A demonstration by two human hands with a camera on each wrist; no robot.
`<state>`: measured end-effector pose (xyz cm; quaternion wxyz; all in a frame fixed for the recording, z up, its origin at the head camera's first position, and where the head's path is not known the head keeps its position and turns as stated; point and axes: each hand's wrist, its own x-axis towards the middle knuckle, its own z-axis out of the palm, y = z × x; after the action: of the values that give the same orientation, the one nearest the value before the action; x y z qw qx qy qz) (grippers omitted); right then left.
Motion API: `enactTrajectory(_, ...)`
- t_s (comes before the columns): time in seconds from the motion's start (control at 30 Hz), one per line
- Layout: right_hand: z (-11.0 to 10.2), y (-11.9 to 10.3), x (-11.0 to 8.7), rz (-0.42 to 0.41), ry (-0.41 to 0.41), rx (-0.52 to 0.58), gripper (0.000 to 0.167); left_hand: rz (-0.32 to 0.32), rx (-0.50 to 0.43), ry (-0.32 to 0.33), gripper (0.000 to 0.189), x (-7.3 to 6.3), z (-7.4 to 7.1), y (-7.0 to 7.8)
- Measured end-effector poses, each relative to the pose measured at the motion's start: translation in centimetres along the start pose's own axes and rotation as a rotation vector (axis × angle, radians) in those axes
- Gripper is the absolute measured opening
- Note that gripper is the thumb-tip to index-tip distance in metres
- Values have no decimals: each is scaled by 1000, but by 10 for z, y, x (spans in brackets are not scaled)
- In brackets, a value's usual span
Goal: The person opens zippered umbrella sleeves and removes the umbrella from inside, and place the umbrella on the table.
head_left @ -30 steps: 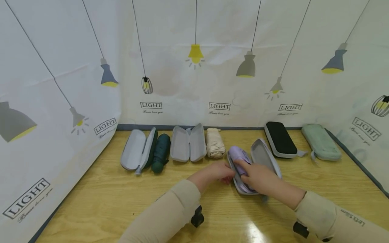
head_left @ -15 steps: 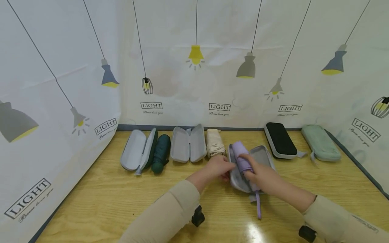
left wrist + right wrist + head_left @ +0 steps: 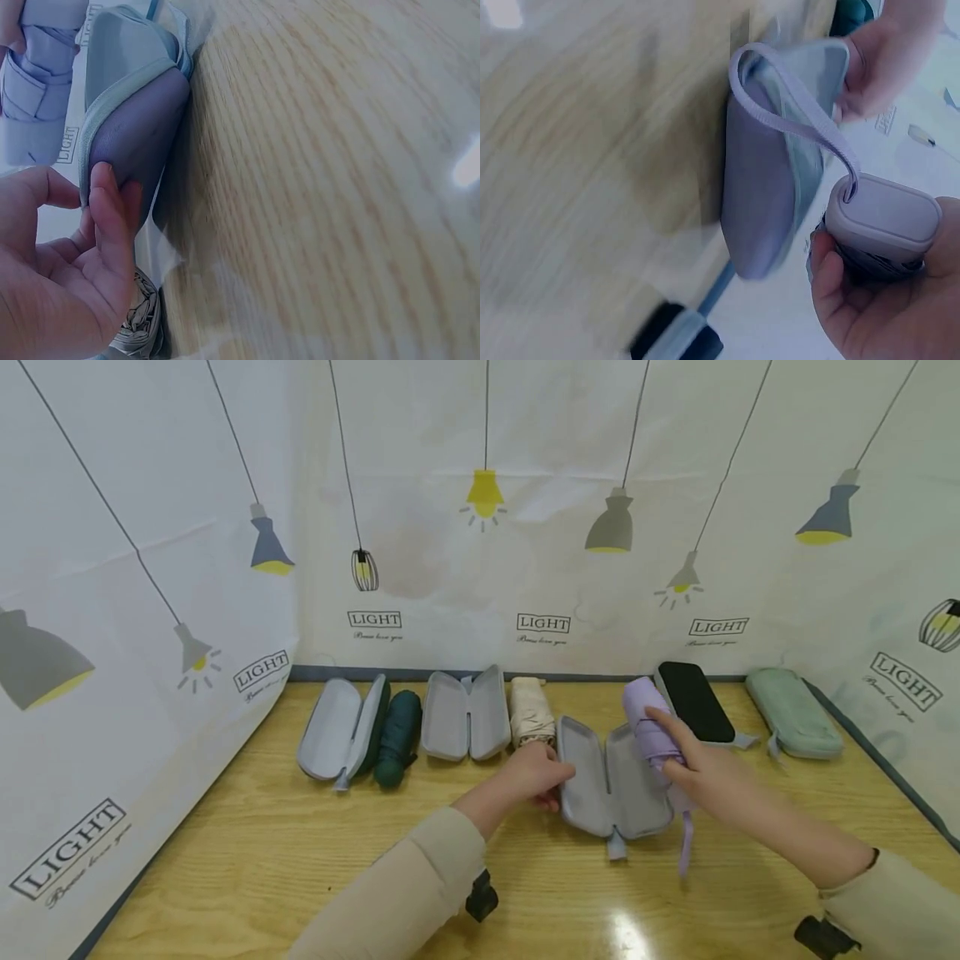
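Note:
My right hand (image 3: 723, 781) grips a folded purple umbrella (image 3: 645, 714), which is up out of its case and over that case's right half. Its wrist strap (image 3: 787, 124) dangles from the handle end in the right wrist view. The hard purple case (image 3: 581, 768) lies spread on the table with its grey lining showing. At the case's left rim, my left hand (image 3: 531, 775) pinches the edge between thumb and fingers, as the left wrist view (image 3: 82, 255) shows. A beige folded umbrella (image 3: 530, 710) sits just beyond the left hand.
Left of the beige umbrella are a spread grey case (image 3: 446, 718), a dark green folded umbrella (image 3: 397, 735) and another spread case (image 3: 330, 727). A zipped black case (image 3: 693, 702) and a mint green case (image 3: 795, 710) lie at the right, by the printed backdrop (image 3: 420, 527).
My right hand has lifted the purple umbrella out of the case and carried it right. The case has turned and spread flatter, while my left hand stays at its left edge.

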<state>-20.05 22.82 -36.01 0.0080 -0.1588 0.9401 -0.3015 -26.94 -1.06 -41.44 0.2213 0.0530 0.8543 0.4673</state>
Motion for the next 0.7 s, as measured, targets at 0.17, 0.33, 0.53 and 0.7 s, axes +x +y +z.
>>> enactTrajectory(0.17, -17, 6, -4, 58, -12, -50, 66, 4, 11, -3, 27, -3, -2, 1)
enactTrajectory(0.33, -20, 15, -5, 149, -91, -78, 66, 29, 54, 1, 24, -6, -2, 5)
enactTrajectory(0.53, -1, 33, -6, 140, -148, -184, 61, 53, 244, 78, 30, -10, -1, 11)
enactTrajectory(0.7, 18, 42, -2, 9, -105, -363, 55, 71, 335, 113, 35, -15, -1, 16)
